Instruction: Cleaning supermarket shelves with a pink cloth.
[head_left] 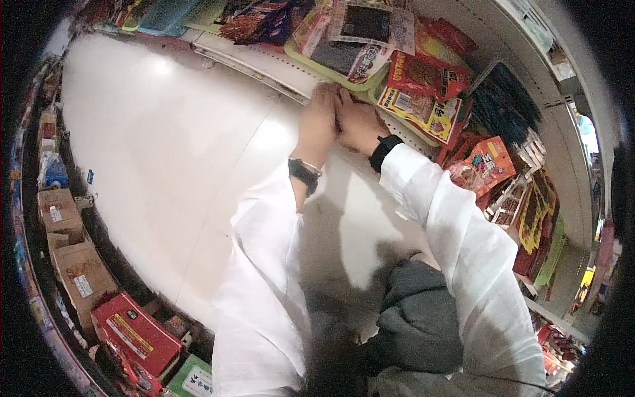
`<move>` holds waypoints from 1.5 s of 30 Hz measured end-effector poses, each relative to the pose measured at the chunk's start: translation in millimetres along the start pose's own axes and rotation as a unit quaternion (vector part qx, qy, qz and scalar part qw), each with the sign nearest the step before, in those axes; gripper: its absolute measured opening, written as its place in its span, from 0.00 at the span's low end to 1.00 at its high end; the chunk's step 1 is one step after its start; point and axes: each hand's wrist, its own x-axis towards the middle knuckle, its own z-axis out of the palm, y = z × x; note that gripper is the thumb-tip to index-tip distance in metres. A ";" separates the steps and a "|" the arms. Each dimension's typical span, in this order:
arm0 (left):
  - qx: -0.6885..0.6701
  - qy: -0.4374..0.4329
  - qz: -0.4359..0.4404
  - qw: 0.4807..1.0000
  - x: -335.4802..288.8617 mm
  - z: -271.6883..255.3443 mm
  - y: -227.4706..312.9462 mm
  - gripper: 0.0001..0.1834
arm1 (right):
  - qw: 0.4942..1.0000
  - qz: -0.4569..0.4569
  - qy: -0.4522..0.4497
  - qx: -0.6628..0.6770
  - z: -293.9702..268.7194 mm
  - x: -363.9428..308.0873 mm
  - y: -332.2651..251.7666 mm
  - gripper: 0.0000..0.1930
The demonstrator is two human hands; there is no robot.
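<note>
My left hand [320, 114] and my right hand [360, 124] are close together at the front edge of a white shelf [264, 64]. Both are blurred, and their fingers are mostly hidden, so what they grip, if anything, does not show. Just beyond them sits a yellow-green tray [362, 86] with flat snack packets [344, 55] in it. Right of my right hand, a yellow and red snack packet [423, 112] lies in another tray, under a red packet [426, 76]. Dark bands circle both wrists below white sleeves.
More goods line the shelf to the right: dark thin packets [506, 99], an orange packet [486, 162] and yellow strips [536, 208]. Cardboard boxes [83, 278] and a red box [135, 334] stand along the left side. Pale floor tiles [165, 152] lie between.
</note>
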 end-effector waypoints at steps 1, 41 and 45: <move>0.002 0.018 0.019 1.000 -1.1 1.0 0.6 0.27 | 1.000 0.014 -0.008 0.008 2.4 0.9 0.2 0.40; 0.041 -0.320 0.097 0.942 -82.1 0.7 43.3 0.13 | 0.992 0.106 -0.071 0.014 9.4 -140.3 -18.8 0.30; 0.093 -0.352 0.106 0.925 -105.4 -3.6 27.2 0.13 | 0.997 -0.007 0.020 0.072 24.8 -136.1 -17.5 0.20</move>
